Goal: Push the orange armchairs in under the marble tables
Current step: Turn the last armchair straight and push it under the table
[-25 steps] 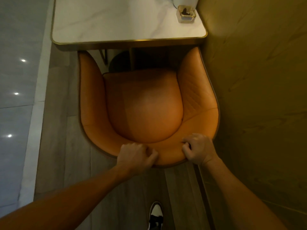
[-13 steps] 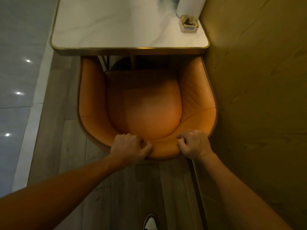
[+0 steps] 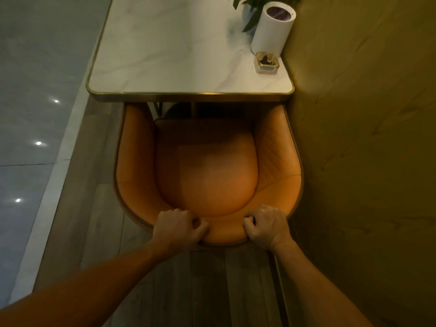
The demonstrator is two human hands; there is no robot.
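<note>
An orange armchair with a rounded seat stands below me, facing a white marble table with a gold rim. The tips of both armrests reach under the table's near edge. My left hand grips the top of the curved backrest left of centre. My right hand grips the same backrest edge to the right. Both arms are stretched out in front of me.
A tan wall runs close along the chair's right side. On the table's far right stand a white cylinder, a small glass holder and a green plant. Glossy grey tiles lie left of the wood-look floor strip.
The chair has slid forward toward the table with both hands on its backrest; its armrest tips now sit under the table edge. My shoe has dropped out of view.
</note>
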